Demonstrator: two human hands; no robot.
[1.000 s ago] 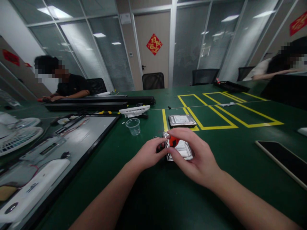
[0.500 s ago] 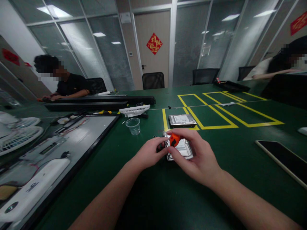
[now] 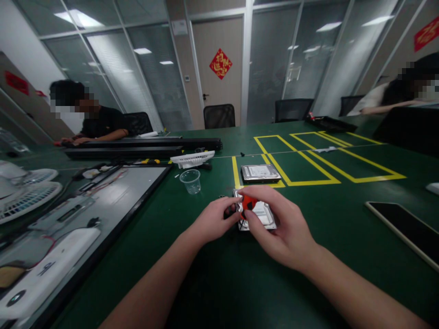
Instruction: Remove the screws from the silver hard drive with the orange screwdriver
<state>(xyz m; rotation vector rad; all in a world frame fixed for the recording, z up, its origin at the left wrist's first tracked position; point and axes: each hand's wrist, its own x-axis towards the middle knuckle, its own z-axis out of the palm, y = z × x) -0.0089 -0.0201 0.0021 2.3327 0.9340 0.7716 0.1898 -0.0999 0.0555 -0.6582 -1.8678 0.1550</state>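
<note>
In the middle of the head view, a silver hard drive (image 3: 262, 214) lies on the green table, partly covered by my hands. Over its left part, my right hand (image 3: 286, 224) grips a screwdriver (image 3: 248, 202) with an orange and black handle between thumb and fingers; its tip is hidden. My left hand (image 3: 214, 219) is closed at the drive's left edge, thumb and fingertips pinched close beside the screwdriver. Something dark shows between those fingers, too small to name. Just behind, a second hard drive (image 3: 260, 172) lies label side up.
A clear plastic cup (image 3: 190, 182) stands left of the drives, near a white fan grille (image 3: 192, 158). A large panel (image 3: 137, 183) with parts on it fills the left side. At right lies a phone (image 3: 404, 228). Yellow tape (image 3: 312, 183) marks the table; two people sit across it.
My right fingers have shifted around the screwdriver handle, which has turned and shows more black low down. My left hand and both drives stay in place.
</note>
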